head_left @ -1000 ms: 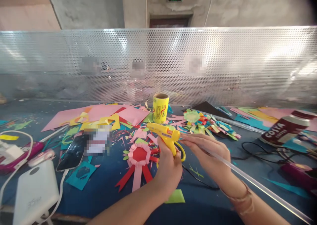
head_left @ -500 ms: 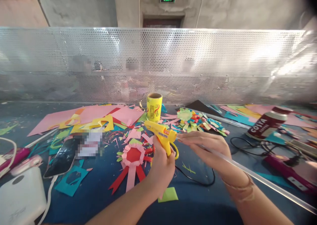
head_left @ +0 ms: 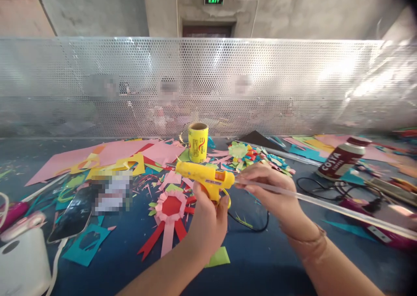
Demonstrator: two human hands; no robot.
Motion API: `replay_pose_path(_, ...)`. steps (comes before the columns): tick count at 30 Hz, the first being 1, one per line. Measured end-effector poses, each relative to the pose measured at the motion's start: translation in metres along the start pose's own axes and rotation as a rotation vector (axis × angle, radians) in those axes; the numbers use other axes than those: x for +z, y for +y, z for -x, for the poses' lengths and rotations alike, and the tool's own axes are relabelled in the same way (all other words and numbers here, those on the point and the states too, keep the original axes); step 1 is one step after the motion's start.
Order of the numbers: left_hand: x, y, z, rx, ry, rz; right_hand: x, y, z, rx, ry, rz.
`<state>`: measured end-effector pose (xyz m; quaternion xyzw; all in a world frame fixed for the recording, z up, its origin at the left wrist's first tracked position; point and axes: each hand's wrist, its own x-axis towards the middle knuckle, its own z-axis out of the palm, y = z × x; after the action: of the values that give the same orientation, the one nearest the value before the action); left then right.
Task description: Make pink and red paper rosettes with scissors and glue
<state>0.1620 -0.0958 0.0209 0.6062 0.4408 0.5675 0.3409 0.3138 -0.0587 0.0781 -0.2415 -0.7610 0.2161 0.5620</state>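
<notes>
My left hand [head_left: 210, 220] is wrapped round the handle of a yellow glue gun [head_left: 198, 174], whose nozzle points left. Pinched in my right hand [head_left: 272, 191] is a long clear glue stick [head_left: 329, 204], its near end at the back of the gun. The stick stretches off to the right edge. Below and left of the gun lies a pink and red paper rosette [head_left: 171, 207] with ribbon tails. Behind the hands sits a pile of colourful paper rosettes [head_left: 239, 150]. A green paper piece [head_left: 220, 257] lies partly under my left wrist.
A yellow tape roll [head_left: 198, 146] stands beyond the gun. To the right are a leaning Costa bottle [head_left: 343, 159] and a purple power strip [head_left: 368, 222]. Phone [head_left: 71, 213], white power bank [head_left: 24, 261] and paper scraps lie left. A perforated metal screen [head_left: 202, 83] closes the back.
The gun has turned more side-on, its nozzle swinging left. My right hand has its fingers curled closer round the stick, which stays at the gun's back. The view has shifted slightly.
</notes>
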Motion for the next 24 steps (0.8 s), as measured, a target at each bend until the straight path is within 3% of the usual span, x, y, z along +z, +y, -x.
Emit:
replay_pose_path(4, 0.000, 0.002, -0.002, -0.020, 0.032, -0.055, 0.015, 0.002, 0.005, 0.044, 0.115, -0.050)
replay_pose_path(14, 0.003, -0.005, 0.001, -0.088, 0.099, -0.247, 0.001, -0.008, -0.004, -0.034, -0.027, 0.119)
replay_pose_path(19, 0.005, -0.002, 0.002, -0.138, 0.056, -0.313, 0.003, -0.010, -0.004, -0.046, -0.019, 0.190)
replay_pose_path(24, 0.006, -0.002, 0.003, -0.102, 0.096, -0.238, 0.003, -0.012, -0.004, -0.111, -0.004, 0.146)
